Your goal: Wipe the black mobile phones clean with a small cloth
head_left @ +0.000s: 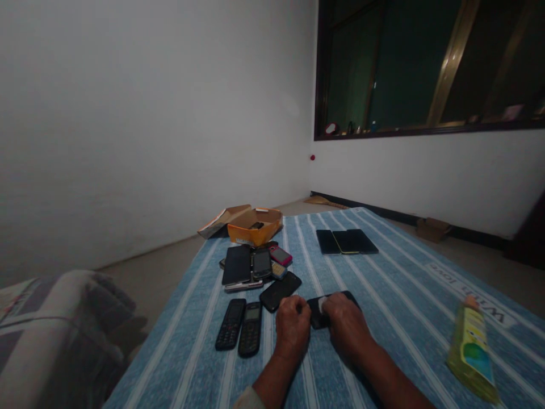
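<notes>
Left hand [293,324] curled, can't tell if gripping; my right hand [346,321], fingers bunched, pinches a white wad [322,304] over a flat black phone [315,319], three o'clock from my left.

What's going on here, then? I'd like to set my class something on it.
On the striped blue cloth, the right hand holds a small white piece against a dark phone. The left hand is curled by the phone's left end; whether it touches is unclear. Two keypad phones lie side by side left of the hands, a pile of devices is farther back, and an open orange box is behind that. A yellow bottle is at the far right.
</notes>
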Available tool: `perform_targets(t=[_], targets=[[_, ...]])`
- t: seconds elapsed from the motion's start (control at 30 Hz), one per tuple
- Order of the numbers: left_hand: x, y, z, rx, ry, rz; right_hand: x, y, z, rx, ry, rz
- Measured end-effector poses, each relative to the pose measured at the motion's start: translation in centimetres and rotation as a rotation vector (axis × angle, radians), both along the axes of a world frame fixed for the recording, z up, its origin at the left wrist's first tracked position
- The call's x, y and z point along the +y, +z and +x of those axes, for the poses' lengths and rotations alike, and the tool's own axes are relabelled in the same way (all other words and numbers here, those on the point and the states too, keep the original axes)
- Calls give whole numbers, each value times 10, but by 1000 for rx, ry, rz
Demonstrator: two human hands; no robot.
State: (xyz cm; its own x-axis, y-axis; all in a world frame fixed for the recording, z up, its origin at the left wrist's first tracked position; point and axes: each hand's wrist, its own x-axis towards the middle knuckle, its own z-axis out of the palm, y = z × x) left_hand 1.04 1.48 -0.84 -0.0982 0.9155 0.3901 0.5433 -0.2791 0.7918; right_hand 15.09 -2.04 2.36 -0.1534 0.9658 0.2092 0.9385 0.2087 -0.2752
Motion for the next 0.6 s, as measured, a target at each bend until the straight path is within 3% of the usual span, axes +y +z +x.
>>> perform_targets(t=[0.17,0.43,0.6], targets=[[1,-2,1,-13,2,15,6,-5,11,-21,-74,16],[0,3,0,15,7,-32,-3,-9,-13,84,99,54],[-1,4,0,17,-5,-52,-1,-9,-5,94,86,40]])
